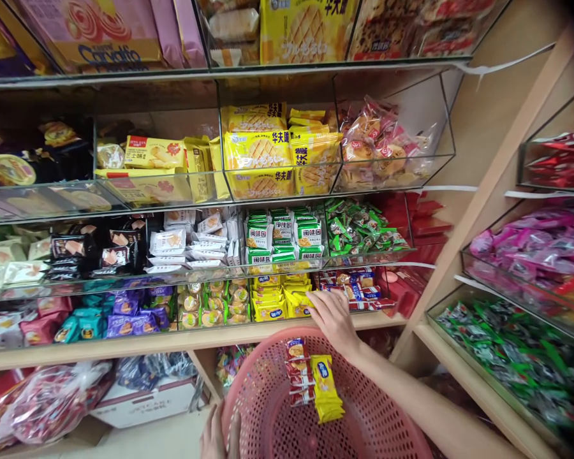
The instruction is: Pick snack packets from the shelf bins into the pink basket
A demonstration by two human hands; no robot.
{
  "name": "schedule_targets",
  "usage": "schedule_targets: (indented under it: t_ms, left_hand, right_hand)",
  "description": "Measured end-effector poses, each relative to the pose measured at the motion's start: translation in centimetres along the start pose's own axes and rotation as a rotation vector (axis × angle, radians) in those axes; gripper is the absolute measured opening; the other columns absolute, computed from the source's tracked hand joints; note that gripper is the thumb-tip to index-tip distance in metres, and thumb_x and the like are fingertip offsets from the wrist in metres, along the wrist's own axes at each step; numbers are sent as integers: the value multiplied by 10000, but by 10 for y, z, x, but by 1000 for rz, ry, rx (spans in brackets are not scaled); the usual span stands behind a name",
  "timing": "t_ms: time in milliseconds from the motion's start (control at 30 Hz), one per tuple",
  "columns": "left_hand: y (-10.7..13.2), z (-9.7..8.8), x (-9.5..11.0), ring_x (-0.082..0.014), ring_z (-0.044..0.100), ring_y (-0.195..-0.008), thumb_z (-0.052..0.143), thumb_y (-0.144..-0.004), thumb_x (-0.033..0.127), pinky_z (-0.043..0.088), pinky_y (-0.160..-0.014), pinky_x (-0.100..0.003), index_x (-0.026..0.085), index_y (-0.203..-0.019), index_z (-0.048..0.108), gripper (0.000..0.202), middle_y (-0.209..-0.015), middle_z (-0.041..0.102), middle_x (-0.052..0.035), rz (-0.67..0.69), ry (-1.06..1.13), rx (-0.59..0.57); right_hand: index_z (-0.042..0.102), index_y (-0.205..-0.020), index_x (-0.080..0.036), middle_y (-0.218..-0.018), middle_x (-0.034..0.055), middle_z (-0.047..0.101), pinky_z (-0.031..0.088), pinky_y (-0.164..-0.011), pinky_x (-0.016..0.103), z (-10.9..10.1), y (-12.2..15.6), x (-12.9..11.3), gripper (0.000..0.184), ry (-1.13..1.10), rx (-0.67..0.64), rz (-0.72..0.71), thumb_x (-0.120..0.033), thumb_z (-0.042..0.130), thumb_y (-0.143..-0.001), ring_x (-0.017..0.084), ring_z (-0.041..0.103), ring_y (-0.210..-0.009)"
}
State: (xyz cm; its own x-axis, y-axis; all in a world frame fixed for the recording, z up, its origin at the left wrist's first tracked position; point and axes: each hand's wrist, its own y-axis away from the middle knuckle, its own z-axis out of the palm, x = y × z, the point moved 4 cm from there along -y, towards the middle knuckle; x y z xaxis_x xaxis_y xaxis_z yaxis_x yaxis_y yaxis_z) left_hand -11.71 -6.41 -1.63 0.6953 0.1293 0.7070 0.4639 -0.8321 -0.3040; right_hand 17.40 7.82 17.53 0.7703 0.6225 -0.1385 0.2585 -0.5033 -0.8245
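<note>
A pink plastic basket (268,408) sits low in front of me, with a few red and yellow snack packets (316,386) lying inside. My left hand (220,437) grips the basket's near left rim, fingers curled on it. My right hand (332,319) reaches over the basket's far rim to the bottom clear bin, fingers touching the yellow snack packs (287,299) there, next to the red and blue packs (358,287). Whether those fingers hold a pack is hidden.
Clear acrylic bins on wooden shelves hold many snacks: yellow biscuit bags (268,153), green packets (358,226), purple packets (134,312). A side shelf at the right carries pink (540,245) and green candies (511,357). Bagged goods and a white box (143,398) lie on the floor.
</note>
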Motion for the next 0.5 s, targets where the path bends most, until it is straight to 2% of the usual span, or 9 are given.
schedule_targets:
  t_ms: [67, 133, 233, 300, 400, 500]
  left_hand:
    - [-1, 3, -6, -314, 484, -1258, 306, -832, 598, 384, -1072, -515, 149, -1142, 557, 601, -1253, 583, -177, -19, 17, -20]
    - [-3, 3, -8, -318, 488, -1252, 344, -796, 633, 374, -1081, -517, 145, -1158, 545, 640, -1264, 577, -175, -63, 30, -47]
    - [-4, -2, -1, -318, 473, -1266, 372, -759, 663, 350, -1103, -511, 108, -1210, 504, 727, -1293, 557, -185, -126, 54, -101]
    - [-5, -7, 6, -320, 459, -1278, 374, -747, 672, 337, -1112, -510, 87, -1223, 492, 763, -1306, 546, -195, -145, 62, -126]
    - [-4, -11, 11, -317, 449, -1289, 381, -757, 654, 331, -1116, -510, 84, -1229, 489, 748, -1317, 538, -196, -150, 55, -148]
    - [-4, -10, 6, -302, 442, -1303, 425, -780, 596, 335, -1118, -498, 105, -1247, 480, 680, -1338, 529, -183, -133, 39, -180]
  right_hand:
    - [573, -1194, -214, -1084, 90, 669, 418, -959, 393, -16, 26, -3, 301, -176, 19, 219, -266, 507, -905, 214, 596, -1038]
    - [595, -1144, -221, -1092, 95, 667, 473, -908, 372, -21, 61, -2, 299, -379, -3, 518, -343, 539, -876, 228, 605, -1034]
    - [622, -1056, -201, -1030, 107, 701, 543, -792, 369, -7, 116, 1, 392, -721, -82, 986, -472, 618, -772, 258, 659, -931]
    - [646, -955, -185, -932, 105, 727, 561, -717, 369, 6, 143, 1, 454, -903, -98, 1221, -525, 695, -658, 274, 685, -841]
    - [661, -806, -186, -807, 87, 741, 563, -682, 375, 21, 162, 1, 444, -1027, -82, 1419, -508, 779, -523, 286, 699, -779]
    - [658, -772, -191, -750, 77, 744, 564, -661, 389, 30, 163, 4, 452, -1048, -16, 1484, -468, 816, -451, 291, 705, -737]
